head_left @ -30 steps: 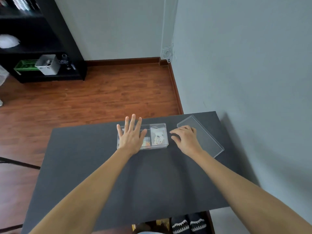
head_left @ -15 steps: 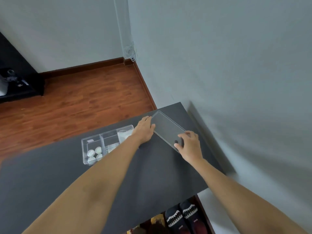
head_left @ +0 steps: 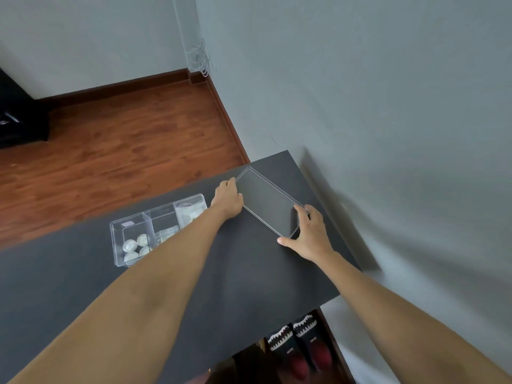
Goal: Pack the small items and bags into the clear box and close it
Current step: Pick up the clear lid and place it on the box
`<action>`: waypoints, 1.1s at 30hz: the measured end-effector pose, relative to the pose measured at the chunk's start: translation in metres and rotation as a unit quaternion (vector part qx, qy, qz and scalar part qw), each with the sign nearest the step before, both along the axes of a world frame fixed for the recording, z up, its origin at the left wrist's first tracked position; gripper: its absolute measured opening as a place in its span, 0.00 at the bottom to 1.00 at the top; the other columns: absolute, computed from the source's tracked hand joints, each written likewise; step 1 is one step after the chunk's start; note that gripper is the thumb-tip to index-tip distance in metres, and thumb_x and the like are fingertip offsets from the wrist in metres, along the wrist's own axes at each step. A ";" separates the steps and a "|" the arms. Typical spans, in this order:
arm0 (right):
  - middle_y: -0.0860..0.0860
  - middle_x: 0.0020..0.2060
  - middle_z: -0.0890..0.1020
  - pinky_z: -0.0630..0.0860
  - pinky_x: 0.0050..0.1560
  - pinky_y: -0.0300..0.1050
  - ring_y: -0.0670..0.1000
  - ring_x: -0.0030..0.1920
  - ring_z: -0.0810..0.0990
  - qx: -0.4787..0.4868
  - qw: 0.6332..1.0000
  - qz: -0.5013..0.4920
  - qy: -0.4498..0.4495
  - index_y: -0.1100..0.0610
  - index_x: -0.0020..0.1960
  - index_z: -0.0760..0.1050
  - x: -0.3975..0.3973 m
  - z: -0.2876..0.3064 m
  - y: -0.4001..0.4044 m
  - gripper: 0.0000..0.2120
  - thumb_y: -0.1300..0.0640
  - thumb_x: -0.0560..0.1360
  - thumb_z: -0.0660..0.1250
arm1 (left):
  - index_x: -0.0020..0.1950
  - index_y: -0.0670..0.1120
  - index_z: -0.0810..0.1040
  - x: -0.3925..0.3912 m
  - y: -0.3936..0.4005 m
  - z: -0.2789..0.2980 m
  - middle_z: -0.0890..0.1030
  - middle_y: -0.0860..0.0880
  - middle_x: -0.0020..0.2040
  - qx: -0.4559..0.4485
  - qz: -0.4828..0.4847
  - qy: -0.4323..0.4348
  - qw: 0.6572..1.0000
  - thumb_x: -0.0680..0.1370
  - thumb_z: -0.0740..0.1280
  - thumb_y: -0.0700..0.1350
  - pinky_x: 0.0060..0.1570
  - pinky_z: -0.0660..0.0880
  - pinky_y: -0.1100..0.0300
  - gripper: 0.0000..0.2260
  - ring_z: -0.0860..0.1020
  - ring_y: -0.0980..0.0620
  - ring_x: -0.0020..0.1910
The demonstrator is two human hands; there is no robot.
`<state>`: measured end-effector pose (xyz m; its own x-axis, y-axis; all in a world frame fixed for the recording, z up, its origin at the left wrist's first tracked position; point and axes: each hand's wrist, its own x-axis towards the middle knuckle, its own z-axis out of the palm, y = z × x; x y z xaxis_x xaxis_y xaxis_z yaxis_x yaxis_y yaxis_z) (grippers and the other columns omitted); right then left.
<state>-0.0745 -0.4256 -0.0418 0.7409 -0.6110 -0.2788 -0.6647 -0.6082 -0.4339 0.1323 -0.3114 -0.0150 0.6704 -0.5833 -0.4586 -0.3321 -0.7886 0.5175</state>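
The clear box (head_left: 119,246) lies open on the dark table (head_left: 243,278), left of my hands. Its left compartment holds several small round silvery items (head_left: 135,246); the right compartment holds small bags (head_left: 191,213). The clear flat lid (head_left: 267,202) rests on the table to the right of the box, turned at an angle. My left hand (head_left: 228,199) grips the lid's far left edge. My right hand (head_left: 309,234) grips its near right end, thumb on the near corner, fingers over the right edge.
A grey wall runs close along the table's right edge. Wooden floor lies beyond the far edge. Patterned slippers (head_left: 295,339) sit on the floor under the table's near right corner. A black shelf unit (head_left: 19,120) stands at far left.
My left hand left the box and went right to the lid; both hands now hold the lid's ends. The view swung to the right, so the box sits further left.
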 end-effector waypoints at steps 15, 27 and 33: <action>0.46 0.62 0.76 0.71 0.63 0.42 0.48 0.61 0.76 0.219 0.966 -0.025 -0.138 0.46 0.69 0.69 -0.005 0.064 -0.012 0.34 0.44 0.66 0.75 | 0.66 0.42 0.76 0.021 0.056 0.058 0.77 0.45 0.56 -0.205 0.037 -0.085 0.974 0.72 0.71 0.35 0.60 0.74 0.54 0.22 0.76 0.47 0.53; 0.48 0.46 0.85 0.76 0.38 0.38 0.46 0.36 0.80 0.195 0.956 -0.009 -0.221 0.49 0.53 0.78 0.070 0.134 0.044 0.17 0.41 0.80 0.54 | 0.49 0.52 0.82 0.040 0.169 0.104 0.83 0.53 0.48 -0.251 0.191 -0.055 0.947 0.74 0.71 0.54 0.35 0.74 0.65 0.08 0.78 0.58 0.41; 0.50 0.42 0.84 0.75 0.31 0.38 0.49 0.31 0.80 0.187 0.967 0.028 -0.172 0.52 0.57 0.70 0.107 0.136 0.087 0.09 0.51 0.82 0.54 | 0.48 0.51 0.81 0.041 0.220 0.108 0.84 0.51 0.34 -0.214 0.274 -0.093 0.933 0.75 0.69 0.56 0.34 0.74 0.62 0.10 0.78 0.58 0.29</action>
